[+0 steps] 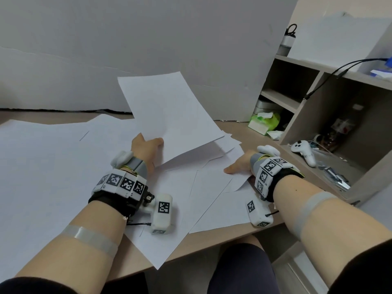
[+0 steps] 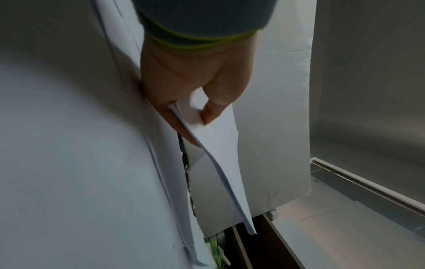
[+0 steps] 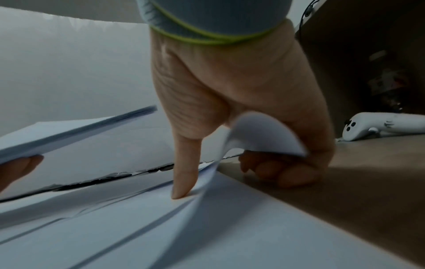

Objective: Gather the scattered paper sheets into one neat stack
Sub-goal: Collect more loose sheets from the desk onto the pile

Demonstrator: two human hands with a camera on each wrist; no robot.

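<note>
Loose white paper sheets [image 1: 53, 166] lie overlapping across the wooden table [image 1: 203, 242]. My left hand [image 1: 148, 145] pinches the near edge of a thin stack of sheets [image 1: 169, 115], raised and tilted above the table; in the left wrist view the thumb [image 2: 211, 109] lies on top of the stack [image 2: 220, 145], with fingers underneath. My right hand [image 1: 239, 164] is at the right edge of the loose sheets. Its thumb [image 3: 184, 174] presses down on them, and its curled fingers [image 3: 276, 172] sit under one sheet's lifted edge [image 3: 260, 131].
A white board [image 1: 148, 49] stands along the table's back. On the right is a shelf unit [image 1: 297, 102] with a green tissue pack [image 1: 264, 122], a white controller [image 1: 303, 151], a bottle [image 1: 287, 41] and a black cable [image 1: 339, 71]. My knees are below the near edge.
</note>
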